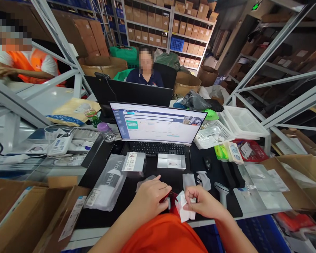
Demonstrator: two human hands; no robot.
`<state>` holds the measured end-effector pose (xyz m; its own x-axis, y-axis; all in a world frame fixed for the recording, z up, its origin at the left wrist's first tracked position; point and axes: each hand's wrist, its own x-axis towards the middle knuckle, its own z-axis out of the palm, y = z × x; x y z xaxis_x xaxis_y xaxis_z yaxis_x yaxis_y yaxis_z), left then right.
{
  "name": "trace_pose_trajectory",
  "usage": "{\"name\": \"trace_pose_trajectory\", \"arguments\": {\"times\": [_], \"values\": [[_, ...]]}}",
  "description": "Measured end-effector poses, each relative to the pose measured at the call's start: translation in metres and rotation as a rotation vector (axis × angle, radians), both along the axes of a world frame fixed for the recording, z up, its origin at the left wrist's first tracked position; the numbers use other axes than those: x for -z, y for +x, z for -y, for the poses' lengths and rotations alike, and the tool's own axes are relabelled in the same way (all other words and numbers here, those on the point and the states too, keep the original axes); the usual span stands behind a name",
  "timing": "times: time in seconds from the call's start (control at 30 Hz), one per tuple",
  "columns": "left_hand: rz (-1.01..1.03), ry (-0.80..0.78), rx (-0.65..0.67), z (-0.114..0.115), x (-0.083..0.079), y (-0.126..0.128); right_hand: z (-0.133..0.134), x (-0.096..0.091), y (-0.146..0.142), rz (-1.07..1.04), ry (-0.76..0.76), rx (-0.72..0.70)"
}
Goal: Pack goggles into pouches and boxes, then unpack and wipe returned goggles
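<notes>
My left hand (151,195) is over the desk's front edge, its fingers curled round something small, mostly hidden, with a pale edge. My right hand (206,202) pinches a crumpled white piece of paper or tissue (186,212) between thumb and fingers. Something red shows between the hands, partly covered. Beyond them stand a small silver-grey box (133,163) with a label and an open white box (171,162). A clear plastic bag with dark printing (106,182) lies left of my left hand. Grey wrappers (189,181) lie just past my right hand.
A monitor (158,123) stands behind a keyboard (158,149). On the right are a mouse (207,163), a barcode scanner (222,193) and a white basket (213,135). A bottle (106,131) stands left. Cardboard boxes flank the desk. Two people sit beyond.
</notes>
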<state>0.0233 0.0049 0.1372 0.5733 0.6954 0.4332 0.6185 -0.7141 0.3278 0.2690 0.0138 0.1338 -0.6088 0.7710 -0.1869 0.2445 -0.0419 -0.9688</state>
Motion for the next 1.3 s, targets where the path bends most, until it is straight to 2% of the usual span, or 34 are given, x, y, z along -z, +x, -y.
{"name": "trace_pose_trajectory", "arguments": {"times": [0.1,0.23,0.33,0.43,0.53,0.6,0.73,0.8,0.87,1.0,1.07,1.17,1.3], "values": [[-0.006,0.042,0.044,0.0,0.007,0.009,0.003,-0.006,-0.012,0.181,0.133,-0.049],[-0.004,0.161,0.091,-0.001,0.02,0.014,0.01,-0.006,-0.038,0.353,0.32,0.089],[0.035,0.098,0.071,0.0,0.019,0.006,0.007,-0.002,-0.035,0.277,0.239,0.038],[0.09,0.059,0.031,0.001,0.01,-0.002,-0.003,-0.002,-0.011,0.14,0.086,-0.105],[0.123,0.068,0.019,0.002,0.003,-0.001,-0.007,-0.004,0.005,0.091,0.008,-0.174],[0.124,0.081,0.016,0.002,0.002,0.005,-0.003,-0.007,-0.002,0.097,0.009,-0.126],[0.084,0.113,0.069,0.002,0.004,0.015,0.011,-0.014,-0.034,0.221,0.203,0.114],[0.067,0.124,0.075,0.001,0.004,0.013,0.013,-0.018,-0.041,0.281,0.259,0.134],[0.061,0.124,0.052,0.001,0.002,0.007,0.009,-0.02,-0.033,0.255,0.235,0.056],[0.08,0.093,0.043,0.003,-0.002,-0.004,-0.006,-0.018,0.001,0.16,0.144,-0.188],[0.089,0.083,0.04,0.004,-0.001,-0.004,-0.009,-0.016,0.009,0.16,0.099,-0.236],[0.086,0.142,0.015,0.003,0.005,0.003,-0.004,-0.013,-0.006,0.167,0.075,-0.143],[0.005,0.258,0.066,-0.001,0.012,0.011,0.01,-0.007,-0.044,0.278,0.284,0.115]]}}
